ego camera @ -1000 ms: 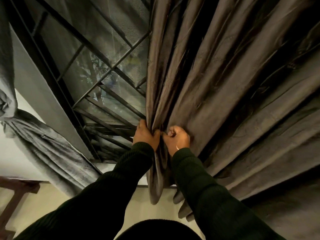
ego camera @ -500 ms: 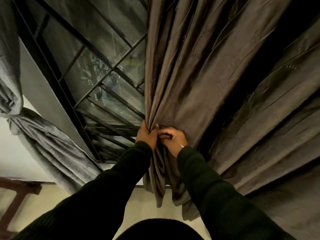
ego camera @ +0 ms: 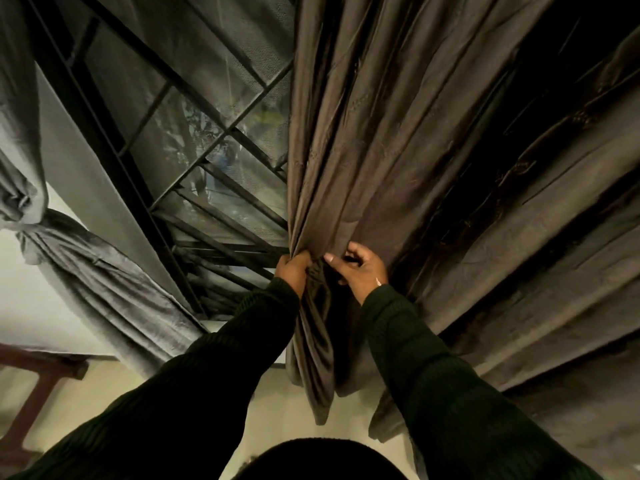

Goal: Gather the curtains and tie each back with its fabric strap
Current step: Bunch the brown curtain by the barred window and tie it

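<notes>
A brown pleated curtain (ego camera: 433, 174) hangs over the right half of the window. My left hand (ego camera: 292, 271) grips its bunched left edge at about waist height. Just right of it, my right hand (ego camera: 360, 268) reaches into the folds with thumb out and fingers curled into the fabric, pinching a pleat. Below the hands the gathered folds hang down as a narrow bundle (ego camera: 315, 358). At the far left a grey curtain (ego camera: 86, 282) is cinched in at a knot-like tie (ego camera: 20, 209). No strap for the brown curtain shows.
A window with a black metal grille (ego camera: 194, 161) and mesh fills the middle. A pale wall and sill lie below it. A reddish wooden frame (ego camera: 31, 386) stands on the floor at the lower left. Dark sleeves cover both arms.
My right hand has loosened from a tight fist beside the left hand and shifted slightly right into further folds. More pleats are bunched toward the left hand.
</notes>
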